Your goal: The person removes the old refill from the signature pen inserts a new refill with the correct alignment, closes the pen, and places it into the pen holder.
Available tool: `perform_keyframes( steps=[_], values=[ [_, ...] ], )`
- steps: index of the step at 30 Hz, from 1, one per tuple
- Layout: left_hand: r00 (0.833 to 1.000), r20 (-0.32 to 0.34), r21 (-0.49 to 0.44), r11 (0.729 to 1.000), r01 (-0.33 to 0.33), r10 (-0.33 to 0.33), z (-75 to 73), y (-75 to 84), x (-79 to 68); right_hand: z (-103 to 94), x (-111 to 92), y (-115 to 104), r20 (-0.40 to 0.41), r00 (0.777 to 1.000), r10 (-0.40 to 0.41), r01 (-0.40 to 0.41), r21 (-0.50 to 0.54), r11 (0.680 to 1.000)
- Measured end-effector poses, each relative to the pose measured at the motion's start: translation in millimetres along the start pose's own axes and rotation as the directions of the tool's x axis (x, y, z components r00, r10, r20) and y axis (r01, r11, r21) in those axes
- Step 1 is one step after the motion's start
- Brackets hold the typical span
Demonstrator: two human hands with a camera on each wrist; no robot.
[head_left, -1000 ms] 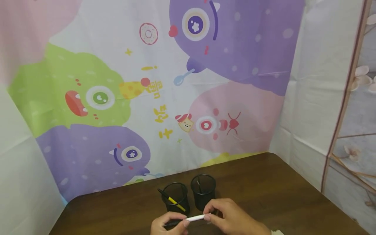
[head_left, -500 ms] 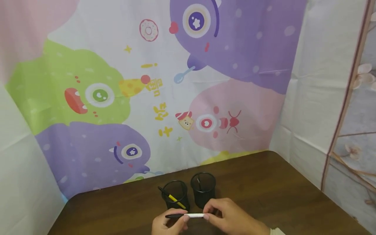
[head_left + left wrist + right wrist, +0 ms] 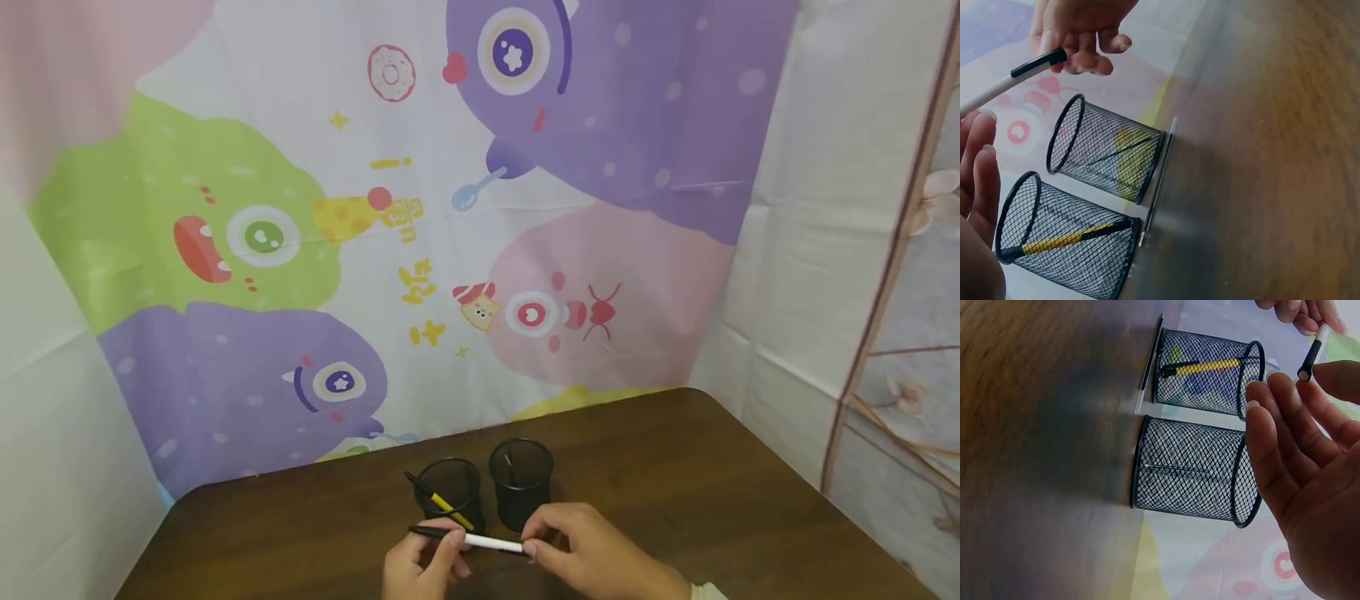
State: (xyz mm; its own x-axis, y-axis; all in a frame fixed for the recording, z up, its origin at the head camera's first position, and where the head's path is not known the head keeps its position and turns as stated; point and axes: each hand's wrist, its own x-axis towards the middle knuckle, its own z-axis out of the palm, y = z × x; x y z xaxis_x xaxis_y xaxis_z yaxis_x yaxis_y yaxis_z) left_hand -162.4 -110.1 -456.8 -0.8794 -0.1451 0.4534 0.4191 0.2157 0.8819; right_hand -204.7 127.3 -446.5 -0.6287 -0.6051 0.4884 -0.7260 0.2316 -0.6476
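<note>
Both hands hold a pen with a white barrel and black ends (image 3: 491, 542), above the table in front of two mesh cups. My left hand (image 3: 422, 565) pinches it near where black meets white, thumb on the near side. At the other end, my right hand (image 3: 600, 550) pinches the short black tip between thumb and forefinger. The right wrist view shows that black end (image 3: 1307, 367) by the right thumb, other fingers loosely bent. Behind the left hand, the left black mesh cup (image 3: 477, 492) holds a yellow-and-black pen (image 3: 442, 503).
The right black mesh cup (image 3: 522, 500) stands close beside the other, with a thin dark stick (image 3: 1179, 470) inside. A slim rod with a clear end (image 3: 1159, 181) lies on the brown table (image 3: 660, 467) along the cups' bases. A cartoon-printed cloth (image 3: 435, 383) hangs behind.
The pen has tilted, its left end rising and its right end dipping. More of the white barrel and the black right tip show now. The right hand stays nearly in place.
</note>
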Motion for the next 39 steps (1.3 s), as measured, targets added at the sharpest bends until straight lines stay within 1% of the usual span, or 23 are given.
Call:
perform_keyframes(
  steps=[5,9,14,19,24,26,29,35,37,39],
  values=[
    [0.997,-0.070,0.000,1.000,0.020,-0.019,-1.3,3.1,3.2,-0.7,0,-1,-0.011,1.000,0.008,-0.008,-0.010,1.000],
    [0.994,-0.111,0.002,1.000,0.024,-0.024,-2.0,1.4,5.6,-1.1,-1,-1,-0.007,1.000,0.004,-0.004,-0.029,1.000],
    [0.983,-0.183,0.004,1.000,-0.004,0.005,-3.1,-4.6,10.0,-1.0,-2,-1,0.008,1.000,-0.018,0.019,-0.067,0.998],
    [0.973,-0.227,-0.014,0.998,-0.054,0.050,-5.8,-7.2,21.7,-0.5,-1,0,0.010,1.000,-0.024,0.025,-0.071,0.997],
    [0.959,-0.279,-0.025,0.998,-0.066,0.057,-11.3,-7.5,33.2,-0.2,1,0,0.005,0.998,-0.058,0.058,-0.080,0.995],
    [0.952,-0.300,-0.028,0.997,-0.065,0.054,-13.4,-9.0,35.7,-0.1,2,0,0.005,0.998,-0.057,0.058,-0.079,0.995],
    [0.948,-0.314,-0.034,0.997,-0.071,0.057,-15.8,-12.5,38.8,-0.4,3,0,0.008,0.999,-0.047,0.048,-0.080,0.996],
    [0.944,-0.329,-0.080,0.995,-0.061,0.031,-17.3,-16.2,45.3,-1.6,1,1,0.028,0.999,-0.022,0.025,-0.082,0.996],
    [0.945,-0.327,-0.086,0.995,-0.054,0.023,-16.9,-16.5,47.1,-1.3,1,1,0.028,0.999,-0.029,0.031,-0.081,0.996],
    [0.945,-0.327,-0.083,0.995,-0.047,0.017,-16.1,-16.8,47.9,-0.4,0,1,0.023,0.998,-0.052,0.054,-0.088,0.995]
  ],
)
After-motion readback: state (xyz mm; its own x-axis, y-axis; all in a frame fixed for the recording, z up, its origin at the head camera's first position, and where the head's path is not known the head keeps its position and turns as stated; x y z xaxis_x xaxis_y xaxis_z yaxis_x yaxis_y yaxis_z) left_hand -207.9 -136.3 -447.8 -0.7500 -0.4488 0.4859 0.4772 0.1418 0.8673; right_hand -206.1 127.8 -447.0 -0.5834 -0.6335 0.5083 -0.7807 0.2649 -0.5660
